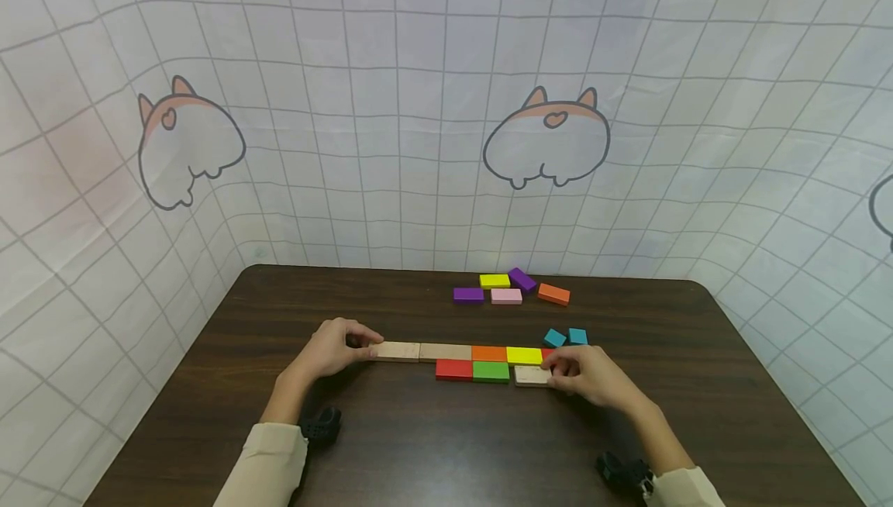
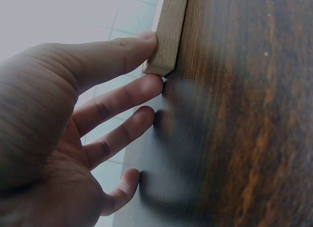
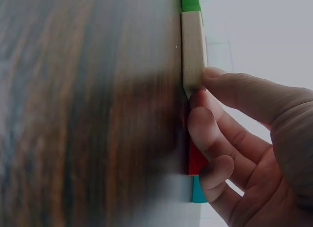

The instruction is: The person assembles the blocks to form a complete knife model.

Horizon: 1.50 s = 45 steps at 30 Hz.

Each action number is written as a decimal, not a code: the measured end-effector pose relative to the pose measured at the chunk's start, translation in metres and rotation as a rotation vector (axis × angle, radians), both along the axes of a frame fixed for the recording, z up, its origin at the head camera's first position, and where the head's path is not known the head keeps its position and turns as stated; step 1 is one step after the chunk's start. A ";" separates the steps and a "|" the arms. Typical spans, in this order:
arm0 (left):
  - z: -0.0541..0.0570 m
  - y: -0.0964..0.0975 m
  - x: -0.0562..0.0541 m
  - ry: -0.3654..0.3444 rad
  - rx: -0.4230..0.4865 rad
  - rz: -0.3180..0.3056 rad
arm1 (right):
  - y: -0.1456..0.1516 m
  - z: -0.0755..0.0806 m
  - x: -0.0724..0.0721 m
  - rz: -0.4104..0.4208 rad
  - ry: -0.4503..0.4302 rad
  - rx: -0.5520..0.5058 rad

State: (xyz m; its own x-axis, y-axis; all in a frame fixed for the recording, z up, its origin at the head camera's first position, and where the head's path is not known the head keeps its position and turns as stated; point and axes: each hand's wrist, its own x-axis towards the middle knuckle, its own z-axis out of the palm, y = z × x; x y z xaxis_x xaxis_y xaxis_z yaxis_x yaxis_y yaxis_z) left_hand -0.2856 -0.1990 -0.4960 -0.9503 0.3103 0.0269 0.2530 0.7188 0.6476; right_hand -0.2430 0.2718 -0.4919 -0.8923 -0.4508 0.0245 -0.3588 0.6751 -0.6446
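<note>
The front wooden block (image 1: 531,376) lies at the right end of the front row, on the dark table (image 1: 418,445), between the table's left and right edges. From the fingertips of the right hand (image 1: 586,375) it lies to the left, and its long axis runs left to right, nearly parallel to the table's far edge. The right hand is clearly the nearer one: its thumb and index finger pinch the block's right end, and the other fingers are bent. The green block (image 1: 491,371) is just beside it on the left, with a narrow gap in the head view, and after it comes the front red block (image 1: 454,370).

The left hand (image 1: 331,348) is well apart from this block. Its thumb and index finger pinch the left end of the long wooden block (image 1: 396,351), which begins the back row; the other fingers are loosely bent. This row continues to the right with a second wooden block (image 1: 445,352), an orange block (image 1: 489,353) and a yellow block (image 1: 524,355). Two blue blocks (image 1: 577,336) lie behind the right hand. More coloured blocks (image 1: 506,296) lie near the table's far edge.
</note>
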 end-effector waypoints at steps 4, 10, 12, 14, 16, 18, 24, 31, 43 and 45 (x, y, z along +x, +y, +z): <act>0.000 0.000 0.000 0.004 0.001 -0.005 | -0.003 0.000 0.000 0.001 -0.001 0.000; 0.000 -0.001 0.000 0.003 0.002 -0.014 | -0.006 0.002 -0.001 0.000 -0.007 -0.006; 0.000 -0.001 0.000 0.003 -0.002 -0.012 | -0.007 0.002 -0.001 0.008 -0.005 -0.010; 0.000 -0.001 0.001 0.004 -0.007 -0.010 | -0.008 0.002 -0.002 0.016 -0.007 -0.015; -0.001 0.000 0.001 0.003 -0.011 -0.006 | -0.009 0.002 -0.002 0.023 -0.012 -0.022; -0.001 0.000 0.001 0.004 -0.013 -0.005 | -0.009 0.002 -0.002 0.022 -0.017 -0.021; -0.001 0.000 0.000 0.007 -0.010 -0.002 | -0.009 0.001 -0.004 0.020 -0.021 -0.026; 0.001 0.000 0.001 0.007 -0.004 -0.009 | -0.010 0.001 -0.004 0.017 -0.022 -0.029; 0.000 0.000 0.001 -0.011 -0.001 0.006 | -0.010 -0.001 -0.004 0.010 -0.028 -0.024; 0.001 0.001 0.002 -0.011 -0.003 0.009 | -0.009 -0.001 -0.004 0.011 -0.028 -0.025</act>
